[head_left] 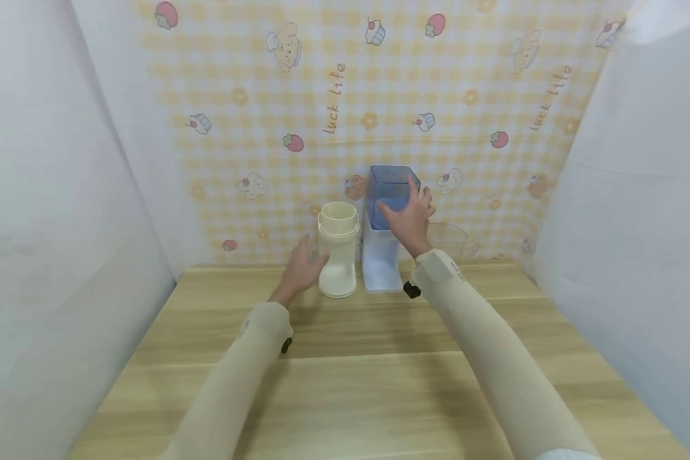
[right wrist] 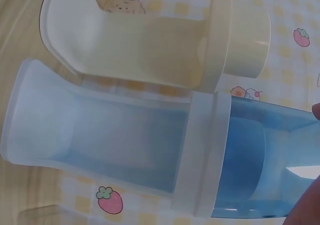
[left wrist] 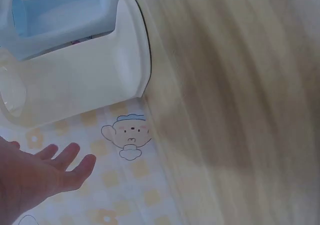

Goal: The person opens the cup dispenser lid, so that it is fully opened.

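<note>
A cream plastic container [head_left: 338, 252] stands at the back of the wooden table [head_left: 368, 383]. Right beside it stands a white container with a translucent blue top [head_left: 391, 185]. My left hand [head_left: 301, 268] is open just left of the cream container [left wrist: 85, 80], its fingers [left wrist: 70, 160] straight and a little apart from it. My right hand [head_left: 409, 217] lies with spread fingers against the front of the blue top [right wrist: 270, 160]. Only one fingertip [right wrist: 315, 110] shows at the edge of the right wrist view. The cream container [right wrist: 150, 45] and the white base [right wrist: 115, 135] stand side by side there.
A clear plastic cup [head_left: 450, 239] stands behind my right wrist, against the yellow checked cloth [head_left: 379, 96] that hangs as a backdrop. White sheets close off the left and right sides. The table's front half holds only my two sleeved arms.
</note>
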Demonstrator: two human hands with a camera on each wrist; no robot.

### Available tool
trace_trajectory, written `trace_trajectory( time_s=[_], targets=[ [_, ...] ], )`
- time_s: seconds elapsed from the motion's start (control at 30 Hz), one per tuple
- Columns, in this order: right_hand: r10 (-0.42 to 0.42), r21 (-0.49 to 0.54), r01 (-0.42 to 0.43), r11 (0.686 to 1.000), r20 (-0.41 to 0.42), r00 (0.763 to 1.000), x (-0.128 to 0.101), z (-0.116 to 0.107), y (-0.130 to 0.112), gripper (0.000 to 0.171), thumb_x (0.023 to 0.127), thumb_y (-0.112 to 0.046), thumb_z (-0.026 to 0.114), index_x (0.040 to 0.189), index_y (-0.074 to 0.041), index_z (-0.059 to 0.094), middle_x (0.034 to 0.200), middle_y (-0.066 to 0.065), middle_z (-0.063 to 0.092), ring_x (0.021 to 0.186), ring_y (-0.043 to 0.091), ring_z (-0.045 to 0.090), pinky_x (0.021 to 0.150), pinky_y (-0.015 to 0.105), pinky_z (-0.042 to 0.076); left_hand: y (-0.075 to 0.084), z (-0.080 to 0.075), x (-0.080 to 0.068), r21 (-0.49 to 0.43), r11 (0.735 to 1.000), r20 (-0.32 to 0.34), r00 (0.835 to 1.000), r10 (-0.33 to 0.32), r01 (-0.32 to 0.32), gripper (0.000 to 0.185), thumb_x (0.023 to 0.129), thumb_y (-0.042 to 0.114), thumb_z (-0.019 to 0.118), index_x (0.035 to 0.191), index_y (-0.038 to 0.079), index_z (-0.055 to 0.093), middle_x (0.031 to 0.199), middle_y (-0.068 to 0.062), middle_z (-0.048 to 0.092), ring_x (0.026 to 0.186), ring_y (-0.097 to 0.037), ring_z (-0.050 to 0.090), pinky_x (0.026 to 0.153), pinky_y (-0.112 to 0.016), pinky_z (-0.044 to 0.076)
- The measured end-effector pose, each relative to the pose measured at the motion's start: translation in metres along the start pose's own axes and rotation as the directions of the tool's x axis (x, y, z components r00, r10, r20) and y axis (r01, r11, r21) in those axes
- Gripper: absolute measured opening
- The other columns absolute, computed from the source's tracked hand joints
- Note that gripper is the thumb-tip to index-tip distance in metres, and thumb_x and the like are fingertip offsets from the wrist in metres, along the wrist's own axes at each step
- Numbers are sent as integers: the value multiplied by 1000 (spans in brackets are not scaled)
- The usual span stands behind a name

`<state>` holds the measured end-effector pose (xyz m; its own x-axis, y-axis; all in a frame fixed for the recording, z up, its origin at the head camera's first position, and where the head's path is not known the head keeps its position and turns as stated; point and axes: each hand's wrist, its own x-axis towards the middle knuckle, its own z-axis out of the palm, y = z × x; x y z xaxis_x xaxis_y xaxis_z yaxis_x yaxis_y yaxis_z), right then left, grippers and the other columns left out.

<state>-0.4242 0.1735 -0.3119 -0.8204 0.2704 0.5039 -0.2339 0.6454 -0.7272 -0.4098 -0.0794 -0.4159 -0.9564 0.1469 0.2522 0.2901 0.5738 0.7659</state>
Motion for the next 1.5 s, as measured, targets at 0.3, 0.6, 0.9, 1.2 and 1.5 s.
trace_trajectory(
  time_s=[0.3,0.6,0.9,1.2,1.5],
  targets=[
    [37,-12,-37,999,15,999,5,4,4,95,80,-57,75,157,-39,22,162,21,5,135,50,22,93,65,41,2,22,-18,-70,997,-103,994,23,-30,90,94,49,60,158,8,12,157,-24,21,138,-45,32,105,-64,35],
    [20,-56,-23,998,-41,999,3,11,7,97,75,-61,78,153,-36,25,159,23,8,129,51,31,90,64,42,18,33,-33,-144,987,-150,987,49,-70,88,95,43,62,157,6,14,158,-20,22,144,-39,26,114,-57,27],
    [11,-102,-22,995,-107,994,1,18,1,92,76,-54,79,150,-31,28,150,26,22,109,48,48,75,57,51,21,30,-41,-102,985,-148,981,123,-139,84,95,42,62,157,6,17,156,-19,25,141,-41,31,107,-62,35],
    [2,-119,-14,993,-100,995,-4,17,-2,92,76,-52,78,150,-33,27,150,26,22,111,49,48,75,58,51,20,23,-48,-94,987,-146,982,120,-134,88,93,45,63,158,8,16,160,-18,22,144,-38,27,110,-62,30],
    [-11,-114,2,993,-78,997,-11,7,-3,92,75,-53,78,150,-33,29,146,26,28,107,45,51,72,57,51,22,21,-56,-67,985,-146,979,145,-156,89,92,44,63,158,8,15,160,-22,18,144,-42,25,109,-65,28]
  ],
)
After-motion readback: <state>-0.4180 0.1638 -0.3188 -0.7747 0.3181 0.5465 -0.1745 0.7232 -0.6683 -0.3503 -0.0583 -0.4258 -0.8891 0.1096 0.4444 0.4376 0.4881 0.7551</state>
